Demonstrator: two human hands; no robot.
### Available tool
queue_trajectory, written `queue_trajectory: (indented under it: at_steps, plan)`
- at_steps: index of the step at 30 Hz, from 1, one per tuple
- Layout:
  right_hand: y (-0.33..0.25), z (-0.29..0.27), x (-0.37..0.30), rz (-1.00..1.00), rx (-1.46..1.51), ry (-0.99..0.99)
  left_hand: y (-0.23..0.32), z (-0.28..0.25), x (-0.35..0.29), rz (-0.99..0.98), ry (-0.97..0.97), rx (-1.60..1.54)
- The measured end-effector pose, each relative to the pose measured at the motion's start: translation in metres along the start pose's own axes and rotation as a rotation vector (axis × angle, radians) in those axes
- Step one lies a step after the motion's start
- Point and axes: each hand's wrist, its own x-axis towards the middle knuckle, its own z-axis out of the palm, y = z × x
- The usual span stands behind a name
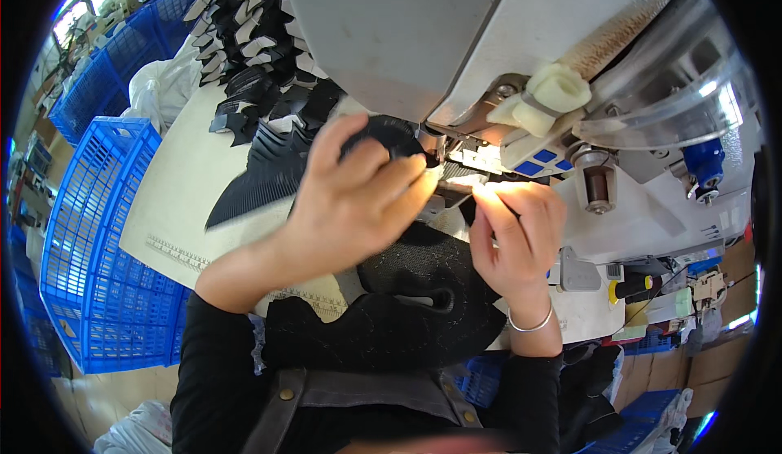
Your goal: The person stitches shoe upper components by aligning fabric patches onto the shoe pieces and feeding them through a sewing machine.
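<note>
Beneath the needle end of the grey-white sewing machine (383, 38), I see the black fabric (407, 262) spread between the two forearms, its lower part reaching over the counter's near edge to the grey apron (366, 390). At the needle, my view of it is partly covered by the hands. The right hand (519, 230) has its fingers bent, thumb and forefinger tips nearly together at dark material just beside the needle; I can't tell whether they pinch it. The left hand (350, 197) is blurred, its fingers partly spread and bent toward the needle; whether they grip anything, I can't tell. A silver bangle (531, 320) circles the right wrist. Beyond the left hand, a black ribbed piece (254, 185) lies on the cream counter (159, 209), with a pile of black and white pieces (252, 26) farther back. Left of the counter I have a blue crate (118, 258); to the right, a black spool with yellow ends (632, 288).
</note>
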Motion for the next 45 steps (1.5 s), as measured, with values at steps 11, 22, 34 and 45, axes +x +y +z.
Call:
queue_trajectory:
  at_steps: [11, 22, 34, 45]
  plan:
    - [0.060, 0.022, -0.015, 0.352, -0.022, 0.010, -0.010, 0.016, -0.004, -0.055, 0.083, -0.060]
    - [0.112, 0.053, -0.037, 0.339, -0.269, 0.115, -0.126, 0.039, -0.023, -0.422, 0.203, -0.105]
    - [0.036, 0.006, -0.087, 0.568, -0.018, -0.757, -0.269, 0.097, -0.228, -0.761, -0.446, -0.001]
    - [-0.004, -0.032, -0.063, 0.421, 0.478, -0.786, -0.174, 0.028, -0.238, -1.097, -0.475, 0.181]
